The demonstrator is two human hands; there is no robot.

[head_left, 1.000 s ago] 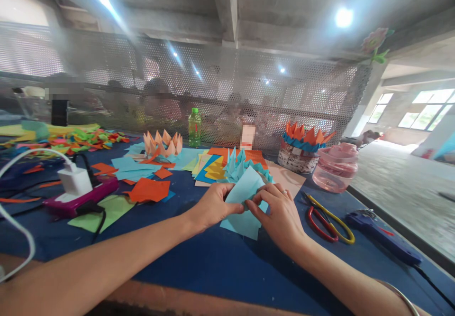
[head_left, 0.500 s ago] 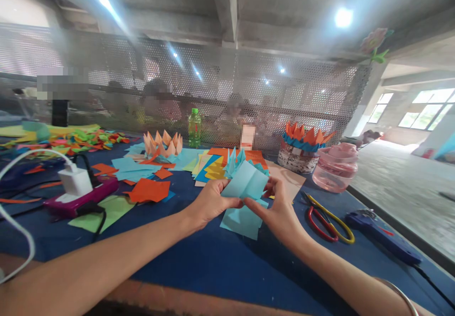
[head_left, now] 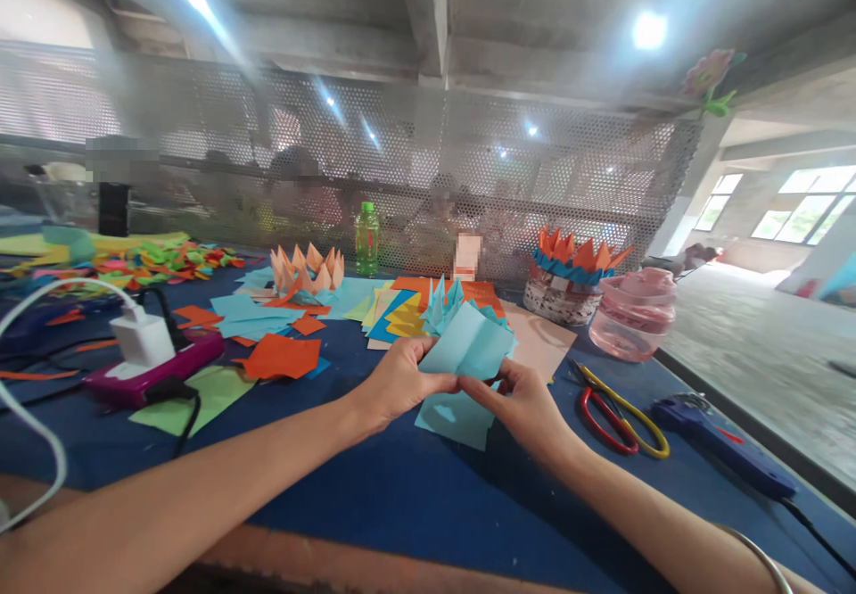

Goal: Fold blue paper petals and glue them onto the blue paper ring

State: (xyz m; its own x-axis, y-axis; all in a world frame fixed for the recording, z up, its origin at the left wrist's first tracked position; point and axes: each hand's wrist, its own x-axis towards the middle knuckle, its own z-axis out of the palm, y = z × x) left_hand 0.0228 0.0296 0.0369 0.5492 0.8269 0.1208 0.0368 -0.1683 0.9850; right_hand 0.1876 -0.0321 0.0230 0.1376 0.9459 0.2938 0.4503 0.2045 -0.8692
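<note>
A light blue sheet [head_left: 468, 340] was held up over the desk [head_left: 348, 505], to the left of the scissors [head_left: 605, 380]. Its left side was pinched by the left hand [head_left: 401, 380], and its near right side was pinched by the right hand [head_left: 525, 402]. The two thumbs were pointed at each other along the near edge, with their tips close together. Some fingers were hidden by the sheet. It was perhaps gripped from both sides so that the thin paper could be kept steady.

Also to the left of the scissors, a loose blue paper [head_left: 461, 424] was laid flat on the desk, maybe to be within easy reach. To the right of the scissors, a blue tool [head_left: 728, 451] with a cord was placed, likely to be kept away from the paper. Behind the scissors, a pink jar [head_left: 632, 317] was set, seemingly out of the way.

The sheet looked smooth and plain, with straight sides. It was bent a little along a line near its middle, so two sloping parts were made. No drawing could be seen on its top.
</note>
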